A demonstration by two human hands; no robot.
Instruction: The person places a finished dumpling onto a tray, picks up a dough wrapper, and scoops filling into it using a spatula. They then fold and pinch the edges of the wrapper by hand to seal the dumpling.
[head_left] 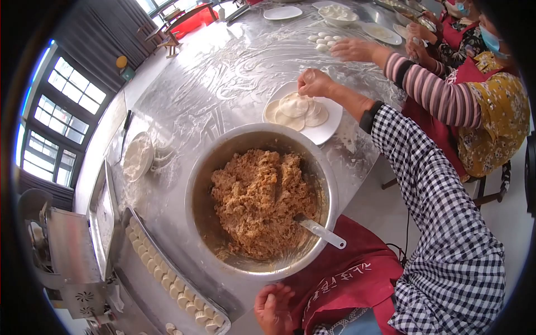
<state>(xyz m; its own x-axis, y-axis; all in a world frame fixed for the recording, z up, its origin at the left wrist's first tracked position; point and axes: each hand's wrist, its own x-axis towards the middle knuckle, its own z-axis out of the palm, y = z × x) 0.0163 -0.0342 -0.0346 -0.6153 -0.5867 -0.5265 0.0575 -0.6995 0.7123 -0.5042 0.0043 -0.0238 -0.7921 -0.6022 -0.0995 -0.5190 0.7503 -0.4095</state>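
My right hand (pixel 314 82) reaches out over a white plate (pixel 329 129) of thin round dough wrappers (pixel 291 118). Its fingers are pinched at the edge of the top dumpling wrapper (pixel 294 104). Low in the view, my left hand (pixel 273 306) is loosely curled closed just below the bowl, with nothing visible in it. Between my hands stands a large steel bowl (pixel 195 223) holding orange-brown minced filling (pixel 262 201). A flat metal utensil (pixel 324 231) is stuck in the filling, its handle resting over the right rim.
A metal tray (pixel 131 282) with rows of dough pieces (pixel 162 273) lies at lower left. Left of the bowl is a dish of flour (pixel 138 157). Flour streaks the steel table (pixel 190 84). Co-workers sit at right, one with a hand (pixel 354 50) by white dough pieces (pixel 324 40).
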